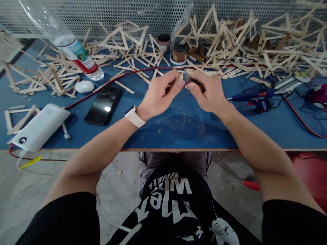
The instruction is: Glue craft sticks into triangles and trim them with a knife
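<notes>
Near the middle of the blue table (173,132), my left hand (163,90) is closed on a short, pale wooden stick (181,77), whose end shows at the fingertips. Just to its right, my right hand (208,89) grips a knife (188,77) with a flat metal blade and a dark handle mostly hidden by the fingers. The blade points away from me, beside the stick; whether they touch is hard to tell. Small wood crumbs lie on the table below both hands.
Wooden sticks (230,44) and glued stick frames pile along the back around two small pots. At left are a bottle (79,58), a white case (84,86), a phone (102,105) and a power bank (42,127). A blue glue gun (258,98) and red cable lie right.
</notes>
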Available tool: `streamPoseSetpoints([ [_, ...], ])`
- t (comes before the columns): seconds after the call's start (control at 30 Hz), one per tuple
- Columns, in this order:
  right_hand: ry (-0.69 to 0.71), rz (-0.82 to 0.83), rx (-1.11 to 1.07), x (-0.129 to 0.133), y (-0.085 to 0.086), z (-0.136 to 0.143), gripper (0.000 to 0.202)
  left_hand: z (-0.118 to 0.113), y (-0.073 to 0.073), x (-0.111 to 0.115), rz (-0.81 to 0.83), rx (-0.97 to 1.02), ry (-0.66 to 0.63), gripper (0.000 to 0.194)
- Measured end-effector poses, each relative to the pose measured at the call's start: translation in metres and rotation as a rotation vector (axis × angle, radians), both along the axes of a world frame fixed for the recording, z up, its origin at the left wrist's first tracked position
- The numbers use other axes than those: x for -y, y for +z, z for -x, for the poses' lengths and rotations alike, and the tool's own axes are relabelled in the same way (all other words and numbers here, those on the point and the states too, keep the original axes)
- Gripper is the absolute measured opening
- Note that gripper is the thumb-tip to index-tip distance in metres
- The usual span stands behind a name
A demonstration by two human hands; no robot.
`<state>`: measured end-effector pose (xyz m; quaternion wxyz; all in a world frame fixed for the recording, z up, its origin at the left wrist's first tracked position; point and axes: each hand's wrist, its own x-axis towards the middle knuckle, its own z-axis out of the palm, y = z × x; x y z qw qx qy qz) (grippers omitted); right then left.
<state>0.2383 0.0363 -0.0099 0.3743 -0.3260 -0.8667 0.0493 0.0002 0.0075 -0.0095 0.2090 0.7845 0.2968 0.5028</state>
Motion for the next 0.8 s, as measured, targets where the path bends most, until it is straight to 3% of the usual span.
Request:
streamPoseSetpoints([
  [0.17,-0.069,0.101,0.004,0.004,0.003,0.002,0.083,0.0,-0.006,0.001,0.093,0.022,-0.009,0.057],
  [0.37,-0.1,0.142,-0.059,0.004,0.002,0.001,0.084,-0.002,-0.003,0.004,0.196,0.082,-0.018,0.055],
  [0.57,-0.099,0.125,-0.048,0.005,0.0,0.005,0.083,-0.003,0.002,-0.001,0.443,0.196,-0.116,0.05],
  [0.7,-0.131,0.125,-0.003,-0.006,-0.003,0.003,0.077,-0.001,0.002,-0.007,0.488,0.186,-0.146,0.064],
  [0.8,-0.17,0.138,0.11,-0.02,-0.013,-0.003,0.073,0.002,-0.001,-0.013,0.511,0.181,-0.133,0.061],
])
